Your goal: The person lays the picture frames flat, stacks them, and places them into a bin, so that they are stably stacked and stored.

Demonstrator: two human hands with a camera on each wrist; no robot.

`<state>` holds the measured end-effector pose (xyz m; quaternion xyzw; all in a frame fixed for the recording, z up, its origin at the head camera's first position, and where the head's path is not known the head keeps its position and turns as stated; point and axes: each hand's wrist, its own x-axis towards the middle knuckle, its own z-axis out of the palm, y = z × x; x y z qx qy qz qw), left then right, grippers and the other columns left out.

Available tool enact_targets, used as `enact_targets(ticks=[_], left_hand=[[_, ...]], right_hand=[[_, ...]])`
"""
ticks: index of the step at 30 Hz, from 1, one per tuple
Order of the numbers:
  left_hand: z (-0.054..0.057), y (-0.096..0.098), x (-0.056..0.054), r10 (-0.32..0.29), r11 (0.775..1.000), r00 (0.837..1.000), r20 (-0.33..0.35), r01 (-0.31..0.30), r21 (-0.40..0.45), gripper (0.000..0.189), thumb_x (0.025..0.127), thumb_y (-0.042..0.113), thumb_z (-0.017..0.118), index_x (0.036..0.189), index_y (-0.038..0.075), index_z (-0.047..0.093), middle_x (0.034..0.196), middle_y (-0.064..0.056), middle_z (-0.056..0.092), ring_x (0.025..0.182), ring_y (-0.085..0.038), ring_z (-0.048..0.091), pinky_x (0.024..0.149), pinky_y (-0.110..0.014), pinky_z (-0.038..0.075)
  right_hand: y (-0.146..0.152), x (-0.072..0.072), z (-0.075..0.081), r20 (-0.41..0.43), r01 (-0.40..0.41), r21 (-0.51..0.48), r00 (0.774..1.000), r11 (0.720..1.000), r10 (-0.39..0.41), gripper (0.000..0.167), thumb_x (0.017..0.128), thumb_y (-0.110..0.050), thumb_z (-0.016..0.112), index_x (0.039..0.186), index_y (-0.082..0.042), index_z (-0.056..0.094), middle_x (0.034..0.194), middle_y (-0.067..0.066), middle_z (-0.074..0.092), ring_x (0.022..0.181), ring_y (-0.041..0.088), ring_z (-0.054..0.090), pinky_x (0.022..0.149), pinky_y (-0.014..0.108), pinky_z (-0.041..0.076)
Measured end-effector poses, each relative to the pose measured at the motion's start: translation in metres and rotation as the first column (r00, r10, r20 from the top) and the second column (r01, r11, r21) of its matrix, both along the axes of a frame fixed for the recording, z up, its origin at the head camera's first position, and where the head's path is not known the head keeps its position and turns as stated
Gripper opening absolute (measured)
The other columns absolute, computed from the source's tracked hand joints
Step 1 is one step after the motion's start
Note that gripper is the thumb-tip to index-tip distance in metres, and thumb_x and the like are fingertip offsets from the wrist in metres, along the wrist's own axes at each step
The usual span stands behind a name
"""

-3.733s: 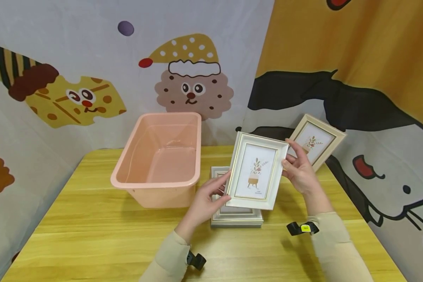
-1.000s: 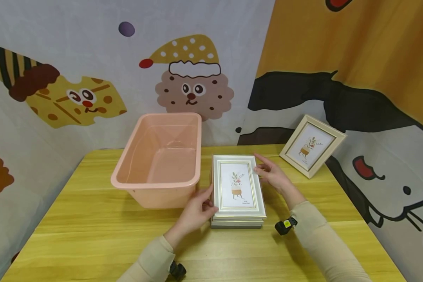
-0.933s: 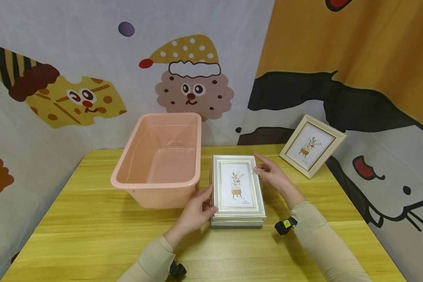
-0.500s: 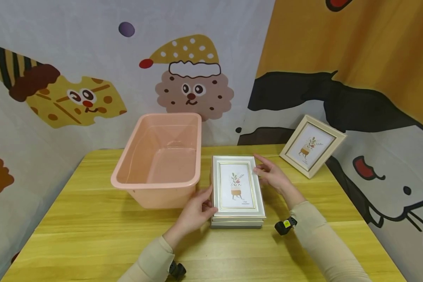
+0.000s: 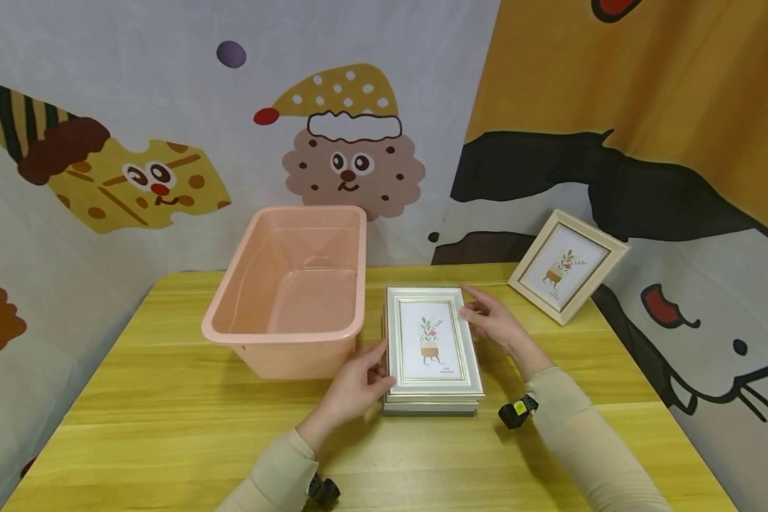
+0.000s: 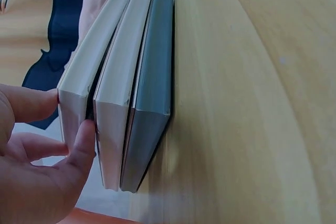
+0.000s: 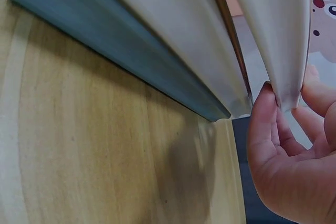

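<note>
Head view: both hands, left hand (image 5: 352, 387) and right hand (image 5: 496, 323), pinch the white rectangular picture frame (image 5: 432, 341) topping a three-frame stack beside the empty pink plastic tub (image 5: 294, 284), a beige-framed picture (image 5: 566, 264) unstacked beyond.

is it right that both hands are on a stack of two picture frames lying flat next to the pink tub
Not quite: the stack holds three frames, not two. The left wrist view shows three edges side by side, two pale and one grey-blue against the table. The rest stands: left hand and right hand touch it, beside the pink tub.
</note>
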<state>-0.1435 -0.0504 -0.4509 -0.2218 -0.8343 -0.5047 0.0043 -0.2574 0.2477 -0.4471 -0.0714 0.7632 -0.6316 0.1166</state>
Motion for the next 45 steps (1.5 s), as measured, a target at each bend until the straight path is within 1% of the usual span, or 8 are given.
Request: enact_targets(ticks=[8,14,17,24,27,31,36,45], left_hand=[[0.001,0.002,0.0,0.021,1.0,1.0,0.0,-0.021,-0.01,0.063,0.087,-0.002,0.071,0.143,-0.011,0.043,0.12,-0.017,0.06,0.085,-0.019,0.06,0.074,-0.026,0.055],[0.0,0.003,0.001,0.026,1.0,1.0,-0.001,-0.026,0.004,0.057,0.088,-0.002,0.069,0.139,-0.012,0.047,0.115,-0.016,0.062,0.086,-0.02,0.06,0.075,-0.028,0.055],[-0.002,0.002,0.002,0.025,1.0,1.0,-0.007,-0.025,-0.006,0.054,0.089,-0.001,0.068,0.138,-0.012,0.048,0.119,-0.019,0.061,0.088,-0.02,0.061,0.078,-0.03,0.056],[-0.002,0.0,0.001,0.015,1.0,1.0,-0.011,-0.016,-0.02,0.053,0.091,0.003,0.067,0.138,-0.012,0.049,0.133,-0.025,0.055,0.105,-0.033,0.061,0.091,-0.045,0.054],[-0.001,0.001,0.002,0.015,1.0,1.0,0.003,-0.015,-0.023,0.053,0.092,0.004,0.067,0.139,-0.011,0.048,0.136,-0.026,0.052,0.114,-0.034,0.058,0.096,-0.046,0.051],[0.0,0.001,0.003,0.016,1.0,1.0,0.013,-0.015,-0.023,0.053,0.093,0.005,0.066,0.14,-0.011,0.048,0.139,-0.027,0.05,0.121,-0.036,0.055,0.101,-0.046,0.048],[0.001,0.001,0.003,0.012,1.0,1.0,0.022,-0.012,-0.006,0.052,0.092,0.002,0.066,0.14,-0.011,0.048,0.139,-0.027,0.05,0.119,-0.036,0.056,0.1,-0.045,0.048],[0.0,0.002,0.001,0.012,1.0,0.999,0.03,-0.012,0.003,0.053,0.091,0.0,0.066,0.139,-0.011,0.048,0.14,-0.028,0.049,0.117,-0.037,0.058,0.099,-0.044,0.049]], right_hand=[[-0.001,-0.001,-0.005,0.01,0.0,0.036,1.0,0.999,0.0,0.063,0.102,-0.011,0.056,0.157,-0.006,0.026,0.127,0.027,0.046,0.092,0.018,0.057,0.072,0.026,0.056],[-0.001,0.001,-0.006,-0.014,-0.001,0.074,1.0,0.997,0.002,0.061,0.103,-0.014,0.054,0.156,-0.003,0.025,0.129,0.03,0.046,0.095,0.02,0.053,0.07,0.024,0.054],[-0.002,0.003,-0.006,-0.037,0.004,0.101,0.999,0.995,0.0,0.06,0.103,-0.015,0.054,0.155,-0.002,0.026,0.128,0.029,0.048,0.095,0.02,0.054,0.07,0.024,0.055],[-0.003,0.006,-0.008,-0.09,0.02,0.165,0.996,0.986,-0.005,0.058,0.102,-0.013,0.056,0.153,0.002,0.031,0.124,0.031,0.052,0.089,0.019,0.059,0.068,0.029,0.056],[0.0,0.007,-0.01,-0.108,0.01,0.177,0.994,0.984,0.009,0.058,0.102,-0.013,0.057,0.152,0.003,0.032,0.125,0.032,0.053,0.09,0.02,0.06,0.071,0.031,0.057],[0.003,0.01,-0.011,-0.092,0.002,0.176,0.996,0.984,0.015,0.058,0.1,-0.012,0.061,0.15,0.003,0.036,0.133,0.032,0.051,0.092,0.021,0.061,0.075,0.03,0.058],[0.003,0.016,-0.011,-0.061,0.008,0.177,0.998,0.984,0.003,0.057,0.099,-0.015,0.063,0.147,0.005,0.04,0.142,0.031,0.045,0.092,0.019,0.063,0.08,0.032,0.058],[0.002,0.019,-0.012,-0.088,0.03,0.23,0.996,0.973,-0.01,0.054,0.101,-0.018,0.06,0.145,0.007,0.042,0.144,0.031,0.043,0.095,0.022,0.064,0.082,0.04,0.057]])
